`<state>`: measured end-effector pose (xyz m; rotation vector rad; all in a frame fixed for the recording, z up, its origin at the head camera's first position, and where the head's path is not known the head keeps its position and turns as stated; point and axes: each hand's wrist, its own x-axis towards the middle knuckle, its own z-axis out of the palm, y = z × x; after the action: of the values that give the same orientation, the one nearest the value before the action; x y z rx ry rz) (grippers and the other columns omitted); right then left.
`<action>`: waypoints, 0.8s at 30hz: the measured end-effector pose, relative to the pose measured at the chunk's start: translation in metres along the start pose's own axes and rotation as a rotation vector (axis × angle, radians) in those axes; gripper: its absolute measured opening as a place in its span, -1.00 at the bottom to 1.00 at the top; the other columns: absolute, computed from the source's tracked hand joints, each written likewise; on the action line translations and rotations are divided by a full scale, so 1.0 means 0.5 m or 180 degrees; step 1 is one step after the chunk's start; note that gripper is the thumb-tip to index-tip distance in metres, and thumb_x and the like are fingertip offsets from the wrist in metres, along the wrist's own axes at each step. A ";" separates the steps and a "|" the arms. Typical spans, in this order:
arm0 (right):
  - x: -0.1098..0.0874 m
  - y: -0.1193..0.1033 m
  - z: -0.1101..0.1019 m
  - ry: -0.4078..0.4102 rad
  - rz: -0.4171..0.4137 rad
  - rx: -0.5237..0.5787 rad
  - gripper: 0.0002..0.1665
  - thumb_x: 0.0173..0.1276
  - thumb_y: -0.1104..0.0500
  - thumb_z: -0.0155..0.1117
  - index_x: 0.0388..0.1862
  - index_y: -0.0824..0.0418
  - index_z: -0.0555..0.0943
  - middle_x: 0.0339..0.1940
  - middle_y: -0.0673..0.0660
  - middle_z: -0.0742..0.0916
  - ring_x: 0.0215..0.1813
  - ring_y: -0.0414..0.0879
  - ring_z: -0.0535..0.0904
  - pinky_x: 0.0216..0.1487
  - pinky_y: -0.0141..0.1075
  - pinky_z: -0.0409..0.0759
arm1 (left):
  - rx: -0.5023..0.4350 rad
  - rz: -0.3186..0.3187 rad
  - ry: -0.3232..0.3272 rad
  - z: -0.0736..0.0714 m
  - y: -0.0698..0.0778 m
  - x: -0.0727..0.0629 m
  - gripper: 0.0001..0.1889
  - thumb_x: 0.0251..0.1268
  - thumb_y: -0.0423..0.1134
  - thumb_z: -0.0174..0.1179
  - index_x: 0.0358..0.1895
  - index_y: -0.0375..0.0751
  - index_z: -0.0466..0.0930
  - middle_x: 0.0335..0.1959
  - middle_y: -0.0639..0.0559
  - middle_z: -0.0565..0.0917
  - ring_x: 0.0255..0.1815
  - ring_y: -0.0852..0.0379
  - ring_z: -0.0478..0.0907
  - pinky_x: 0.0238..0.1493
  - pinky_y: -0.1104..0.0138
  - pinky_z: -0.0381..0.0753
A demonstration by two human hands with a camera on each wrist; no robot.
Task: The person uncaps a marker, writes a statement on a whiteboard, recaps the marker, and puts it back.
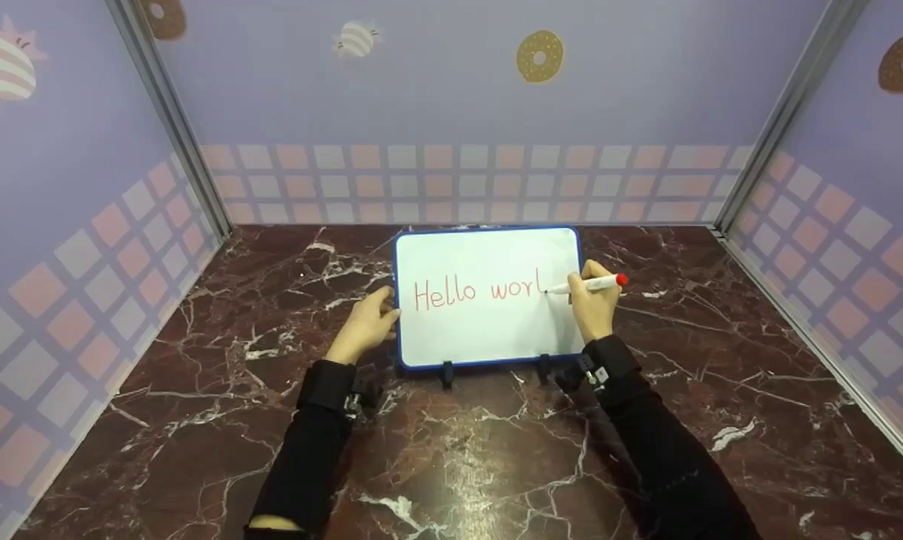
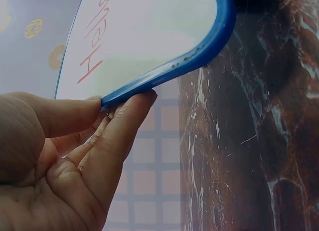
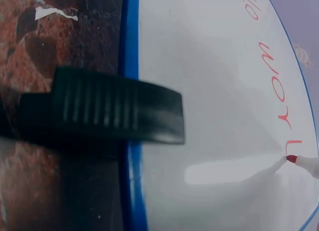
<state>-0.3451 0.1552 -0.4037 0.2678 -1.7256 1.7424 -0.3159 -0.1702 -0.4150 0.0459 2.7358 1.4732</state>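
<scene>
A small whiteboard (image 1: 489, 330) with a blue frame leans back on a stand, bearing the red handwriting "Hello worl" (image 1: 478, 291). My left hand (image 1: 365, 324) pinches the board's left edge; in the left wrist view the thumb (image 2: 75, 115) and fingers (image 2: 119, 123) meet the blue rim from either side. With my right hand (image 1: 595, 304) I hold a white marker (image 1: 598, 283) with a red end. Its red tip (image 3: 292, 158) touches the board at the foot of the last letter. The right hand itself is outside the right wrist view.
Two black stand hooks (image 1: 447, 373) hold the board's lower edge; one hook (image 3: 119, 106) looms large in the right wrist view. Beneath is a dark red marbled table (image 1: 234, 420). Patterned purple panels (image 1: 451, 97) with metal corner posts (image 1: 174, 120) enclose the back and sides.
</scene>
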 end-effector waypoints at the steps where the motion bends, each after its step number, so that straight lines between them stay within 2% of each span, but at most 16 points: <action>1: 0.001 0.002 -0.002 0.0039 0.0008 0.0032 -0.67 0.13 0.59 0.02 -0.66 0.64 0.10 -0.85 -0.13 0.32 -0.80 -0.36 0.31 -0.76 -0.58 0.26 | -0.0001 -0.0011 0.0002 0.000 0.001 0.000 -0.56 0.52 -0.43 -0.06 0.39 -0.45 0.23 0.18 -0.51 0.49 0.10 -0.34 0.58 0.05 0.09 0.75; 8: 0.007 0.007 -0.012 0.0303 0.0059 0.0253 -0.67 0.15 0.57 0.02 -0.65 0.63 0.11 -0.86 -0.11 0.35 -0.79 -0.25 0.35 -0.75 -0.54 0.31 | 0.0000 -0.0047 0.0001 0.001 0.002 0.002 -0.59 0.52 -0.42 -0.06 0.37 -0.42 0.27 0.16 -0.49 0.50 0.08 -0.34 0.59 0.08 0.06 0.73; 18: 0.012 0.016 -0.011 0.0353 0.0033 0.0195 -0.68 0.16 0.57 0.03 -0.65 0.61 0.13 -0.87 -0.09 0.39 -0.80 -0.20 0.38 -0.75 -0.54 0.32 | -0.0042 -0.0025 0.0020 0.000 0.001 0.002 -0.54 0.52 -0.44 -0.06 0.42 -0.45 0.21 0.17 -0.51 0.49 0.09 -0.33 0.58 0.06 0.09 0.74; 24: 0.009 0.014 -0.007 0.0271 0.0093 0.0155 -0.67 0.18 0.57 0.07 -0.67 0.60 0.19 -0.86 -0.06 0.45 -0.77 -0.14 0.46 -0.72 -0.53 0.36 | 0.0016 -0.0007 -0.0014 -0.001 -0.002 0.003 -0.54 0.53 -0.43 -0.08 0.42 -0.44 0.20 0.21 -0.51 0.48 0.10 -0.31 0.58 0.03 0.13 0.76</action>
<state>-0.3517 0.1603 -0.4072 0.1877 -1.6358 1.7929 -0.3174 -0.1710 -0.4157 0.0460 2.7352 1.4640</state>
